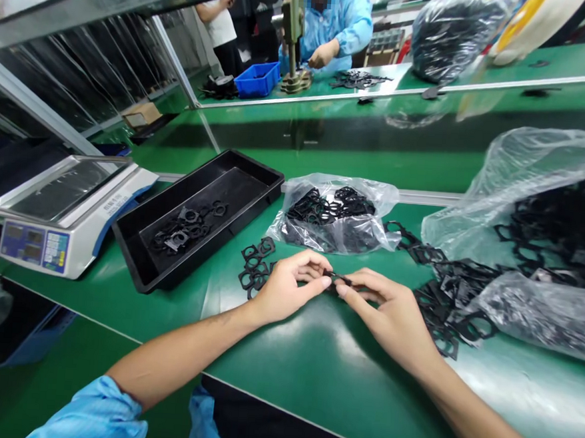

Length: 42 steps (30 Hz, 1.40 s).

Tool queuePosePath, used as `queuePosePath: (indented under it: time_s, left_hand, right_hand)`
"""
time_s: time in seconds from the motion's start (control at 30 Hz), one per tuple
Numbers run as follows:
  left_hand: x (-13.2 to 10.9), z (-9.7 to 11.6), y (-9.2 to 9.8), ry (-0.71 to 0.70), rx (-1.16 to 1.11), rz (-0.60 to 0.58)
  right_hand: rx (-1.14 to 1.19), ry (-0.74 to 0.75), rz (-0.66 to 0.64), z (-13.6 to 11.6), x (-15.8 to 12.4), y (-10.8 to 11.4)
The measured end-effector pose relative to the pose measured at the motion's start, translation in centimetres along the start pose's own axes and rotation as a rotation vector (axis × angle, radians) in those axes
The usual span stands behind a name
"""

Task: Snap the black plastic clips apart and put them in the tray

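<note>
Between my two hands, just above the green table, is a small flat black plastic part [337, 277], seen nearly edge-on. My left hand [296, 278] pinches its left end between thumb and fingers. Thumb and fingers of my right hand [384, 305] close on its right end. Beside my left wrist lie several black ring-shaped parts [254, 264] on the table. Right of my right hand spreads a loose pile of similar black parts [447, 303]. A clear plastic bag [335, 215] filled with such parts stands just beyond my hands.
A black tray [134, 251] with some parts sits at left, next to a white weighing scale [92, 218]. A large clear bag [526, 315] of black parts lies open at right. Across the bench, a person in blue [343, 22] works near a press [292, 39] and a blue bin [257, 80].
</note>
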State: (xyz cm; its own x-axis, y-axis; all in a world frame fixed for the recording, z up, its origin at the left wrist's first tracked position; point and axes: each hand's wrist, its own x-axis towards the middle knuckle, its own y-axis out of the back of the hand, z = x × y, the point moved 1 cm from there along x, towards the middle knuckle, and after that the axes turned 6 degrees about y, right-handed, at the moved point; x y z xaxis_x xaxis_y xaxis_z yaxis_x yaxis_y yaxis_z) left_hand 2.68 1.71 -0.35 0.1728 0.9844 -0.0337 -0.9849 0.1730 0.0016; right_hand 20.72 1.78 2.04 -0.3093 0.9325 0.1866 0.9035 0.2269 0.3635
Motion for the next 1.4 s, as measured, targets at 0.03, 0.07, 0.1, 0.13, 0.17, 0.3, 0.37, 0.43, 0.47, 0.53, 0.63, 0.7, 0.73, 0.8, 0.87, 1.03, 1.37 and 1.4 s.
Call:
queuePosePath:
  time_s: [0.03,0.07,0.1,0.13,0.17,0.3,0.37,0.43,0.47,0.53,0.63,0.7,0.73,0.8,0.87,1.03,1.37,1.4]
  left_hand:
    - [0.0,0.0,0.0,0.012,-0.002,-0.002]
    - [0.0,0.0,0.1,0.022,-0.007,0.000]
    - [0.1,0.0,0.1,0.029,-0.016,0.006]
    - [0.1,0.0,0.1,0.034,-0.030,0.012]
    - [0.1,0.0,0.2,0.038,-0.048,0.017]
    - [0.2,0.0,0.4,0.069,-0.111,0.010]
    - [0.2,0.0,0.5,0.089,-0.141,-0.002]
    - [0.3,0.0,0.5,0.113,-0.177,-0.017]
    - [0.3,0.0,0.5,0.127,-0.194,-0.022]
    - [0.3,0.0,0.6,0.150,-0.217,-0.023]
    - [0.3,-0.1,0.6,0.169,-0.220,-0.020]
    - [0.3,-0.1,0.6,0.178,-0.234,-0.021]
    - [0.3,-0.1,0.6,0.184,-0.251,-0.022]
    - [0.2,-0.2,0.6,0.202,-0.297,-0.029]
    - [0.2,-0.1,0.6,0.222,-0.338,-0.048]
    - [0.0,0.2,0.5,0.261,-0.381,-0.088]
    - [0.0,0.5,0.6,0.248,-0.356,-0.048]
    - [0.0,0.5,0.6,0.244,-0.364,-0.041]
  right_hand:
    - [0.023,-0.018,0.010,0.0,0.0,0.0]
    - [0.060,-0.042,0.015,-0.1,0.0,-0.1]
    - [0.106,-0.071,0.019,-0.1,0.0,-0.1]
    - [0.155,-0.100,0.022,-0.1,0.0,-0.1]
    - [0.199,-0.126,0.029,-0.1,0.0,-0.2]
    - [0.277,-0.167,0.065,-0.2,0.0,-0.2]
    - [0.296,-0.167,0.073,-0.3,-0.1,-0.2]
    - [0.306,-0.166,0.076,-0.4,-0.2,-0.2]
    - [0.304,-0.164,0.075,-0.4,-0.2,-0.2]
    - [0.284,-0.150,0.079,-0.5,-0.3,-0.2]
    - [0.258,-0.115,0.093,-0.5,-0.4,-0.3]
    - [0.256,-0.103,0.090,-0.6,-0.4,-0.3]
    - [0.260,-0.102,0.084,-0.6,-0.4,-0.2]
    - [0.277,-0.112,0.072,-0.7,-0.4,-0.2]
    - [0.310,-0.127,0.057,-0.9,-0.3,-0.1]
    - [0.413,-0.172,-0.033,-1.2,-0.1,0.1]
    - [0.368,-0.176,-0.092,-0.9,0.0,0.3]
    - [0.354,-0.168,-0.088,-0.8,0.0,0.3]
